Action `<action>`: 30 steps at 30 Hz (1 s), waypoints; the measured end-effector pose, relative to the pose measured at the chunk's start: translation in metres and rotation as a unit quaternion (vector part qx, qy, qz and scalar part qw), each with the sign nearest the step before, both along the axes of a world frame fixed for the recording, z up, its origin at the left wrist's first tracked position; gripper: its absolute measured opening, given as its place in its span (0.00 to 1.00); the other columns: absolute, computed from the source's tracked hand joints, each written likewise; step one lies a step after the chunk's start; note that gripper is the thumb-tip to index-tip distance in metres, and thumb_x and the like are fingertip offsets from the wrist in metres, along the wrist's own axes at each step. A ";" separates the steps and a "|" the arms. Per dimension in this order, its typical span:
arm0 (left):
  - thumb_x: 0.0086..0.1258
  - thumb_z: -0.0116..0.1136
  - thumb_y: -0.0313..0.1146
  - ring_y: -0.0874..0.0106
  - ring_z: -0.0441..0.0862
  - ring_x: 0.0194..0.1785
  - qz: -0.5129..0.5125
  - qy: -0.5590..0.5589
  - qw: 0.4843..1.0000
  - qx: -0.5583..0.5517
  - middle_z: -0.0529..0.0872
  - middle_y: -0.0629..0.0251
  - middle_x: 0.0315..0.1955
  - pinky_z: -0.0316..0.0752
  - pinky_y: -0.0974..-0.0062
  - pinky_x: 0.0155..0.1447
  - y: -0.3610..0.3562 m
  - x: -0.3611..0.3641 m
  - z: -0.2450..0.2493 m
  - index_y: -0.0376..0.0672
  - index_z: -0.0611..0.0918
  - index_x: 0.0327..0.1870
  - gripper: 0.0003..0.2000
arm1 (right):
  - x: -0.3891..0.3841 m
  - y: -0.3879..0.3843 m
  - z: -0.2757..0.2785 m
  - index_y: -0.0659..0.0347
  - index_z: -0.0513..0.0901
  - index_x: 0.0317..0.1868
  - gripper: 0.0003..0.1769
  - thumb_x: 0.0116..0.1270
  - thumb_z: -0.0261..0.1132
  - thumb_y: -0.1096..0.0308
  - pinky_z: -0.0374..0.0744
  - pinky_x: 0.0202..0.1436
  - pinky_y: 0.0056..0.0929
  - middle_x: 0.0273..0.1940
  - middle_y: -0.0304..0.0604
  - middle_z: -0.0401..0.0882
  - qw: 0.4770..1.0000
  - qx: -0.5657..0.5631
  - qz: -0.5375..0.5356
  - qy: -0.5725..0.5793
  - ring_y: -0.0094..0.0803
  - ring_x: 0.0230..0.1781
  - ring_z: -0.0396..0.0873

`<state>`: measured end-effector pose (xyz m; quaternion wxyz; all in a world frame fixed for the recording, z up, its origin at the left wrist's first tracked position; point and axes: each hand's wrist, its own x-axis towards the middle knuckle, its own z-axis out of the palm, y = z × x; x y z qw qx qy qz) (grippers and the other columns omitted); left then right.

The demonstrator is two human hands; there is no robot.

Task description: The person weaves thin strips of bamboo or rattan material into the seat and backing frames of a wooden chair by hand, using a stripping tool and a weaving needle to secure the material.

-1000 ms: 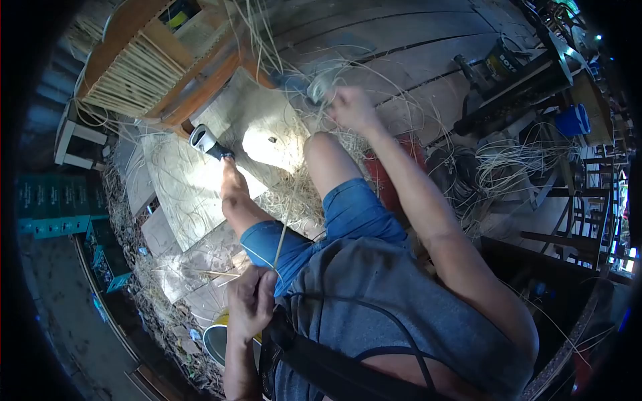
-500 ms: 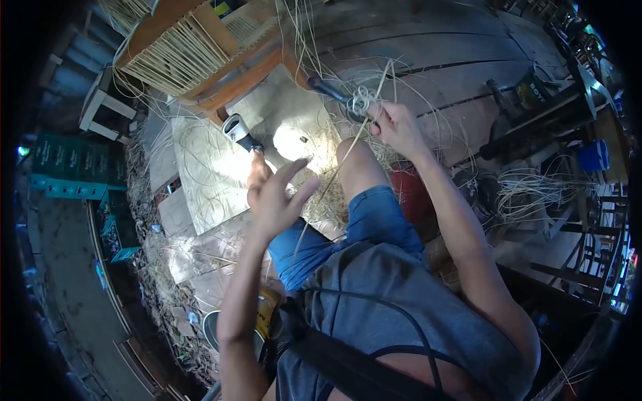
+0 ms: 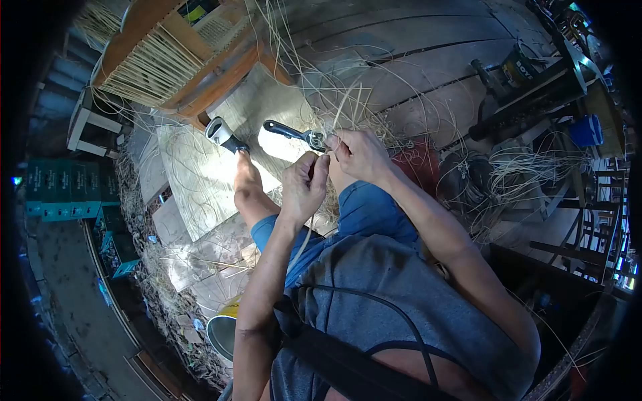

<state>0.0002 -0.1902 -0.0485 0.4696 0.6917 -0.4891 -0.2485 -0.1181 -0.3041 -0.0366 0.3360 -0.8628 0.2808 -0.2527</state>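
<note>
Close together above my lap, both hands are closed. My left hand (image 3: 304,184) pinches a pale cane strip (image 3: 301,248), which trails down over my shorts. Just right of it, my right hand (image 3: 361,158) grips the head end of a black-handled tool (image 3: 286,129). Its handle points away to the left, with a hole at its end. Thin pale curls (image 3: 317,139) bunch around the tool's head, partly hidden by my fingers. A strip also rises beyond my right hand.
A wooden chair frame (image 3: 227,90) with woven cane stands ahead on the left. Loose cane strands (image 3: 528,175) lie at right. A bucket (image 3: 221,337) sits by my left elbow. Green crates (image 3: 63,190) are stacked far left; a blue cup (image 3: 586,131) is far right.
My left hand has gone from open to pinching the strip and moved right. My right hand has come down and left with the tool, so the hands are now nearly touching.
</note>
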 end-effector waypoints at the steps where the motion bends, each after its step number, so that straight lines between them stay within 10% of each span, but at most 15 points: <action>1: 0.70 0.54 0.33 0.74 0.67 0.14 0.000 0.002 1.000 -0.002 0.68 0.61 0.10 0.61 0.69 0.21 -0.001 -0.001 0.009 0.35 0.72 0.21 0.16 | 0.000 -0.002 0.001 0.66 0.76 0.25 0.16 0.68 0.58 0.63 0.71 0.25 0.43 0.21 0.58 0.74 0.999 0.026 -0.013 0.014 0.55 0.24 0.76; 11: 0.68 0.55 0.28 0.72 0.69 0.15 -0.026 0.014 0.999 0.038 0.72 0.63 0.12 0.64 0.74 0.23 0.118 -0.003 0.081 0.36 0.75 0.24 0.11 | -0.009 -0.115 0.009 0.65 0.81 0.32 0.15 0.70 0.57 0.63 0.73 0.25 0.30 0.18 0.44 0.77 0.987 -0.047 -0.155 -0.008 0.26 0.20 0.78; 12: 0.68 0.55 0.28 0.72 0.70 0.16 -0.025 0.025 0.997 0.073 0.73 0.63 0.13 0.65 0.74 0.24 0.138 0.000 0.092 0.36 0.76 0.24 0.10 | -0.009 -0.125 0.022 0.66 0.78 0.25 0.10 0.60 0.59 0.68 0.71 0.27 0.41 0.24 0.58 0.76 0.981 0.059 -0.177 -0.060 0.54 0.25 0.77; 18: 0.66 0.61 0.35 0.65 0.79 0.20 -0.096 -0.052 0.960 0.259 0.79 0.60 0.16 0.72 0.70 0.28 0.183 0.044 0.070 0.37 0.81 0.25 0.12 | 0.000 -0.108 0.051 0.65 0.77 0.26 0.11 0.62 0.59 0.67 0.71 0.27 0.42 0.25 0.58 0.76 0.988 -0.081 -0.125 -0.033 0.55 0.26 0.77; 21: 0.63 0.62 0.43 0.50 0.79 0.51 -0.051 -0.260 0.954 0.138 0.81 0.44 0.45 0.73 0.61 0.53 0.130 0.073 0.009 0.34 0.76 0.55 0.24 | 0.006 -0.054 0.050 0.64 0.77 0.29 0.10 0.65 0.59 0.66 0.72 0.27 0.44 0.25 0.57 0.76 0.996 -0.047 -0.065 -0.039 0.55 0.26 0.77; 24: 0.69 0.59 0.42 0.66 0.80 0.41 -0.019 -0.061 0.998 0.004 0.82 0.56 0.39 0.73 0.73 0.44 0.032 0.036 0.030 0.32 0.77 0.49 0.19 | 0.012 -0.011 0.050 0.64 0.78 0.32 0.10 0.66 0.59 0.66 0.72 0.27 0.45 0.25 0.57 0.77 0.997 -0.020 -0.021 -0.065 0.54 0.26 0.77; 25: 0.71 0.58 0.41 0.74 0.80 0.33 -0.022 0.205 0.978 -0.028 0.82 0.61 0.32 0.74 0.78 0.38 0.014 0.024 0.021 0.33 0.79 0.45 0.16 | 0.010 -0.004 0.051 0.64 0.78 0.33 0.09 0.66 0.59 0.66 0.73 0.27 0.45 0.25 0.57 0.77 0.999 -0.005 -0.020 -0.050 0.54 0.26 0.77; 30: 0.73 0.56 0.40 0.86 0.69 0.19 -0.020 0.289 0.957 0.003 0.73 0.74 0.16 0.67 0.85 0.24 0.002 0.006 0.019 0.39 0.77 0.27 0.16 | 0.004 0.001 0.026 0.63 0.76 0.26 0.13 0.66 0.60 0.64 0.73 0.22 0.43 0.19 0.55 0.75 0.998 -0.035 -0.034 -0.038 0.52 0.21 0.77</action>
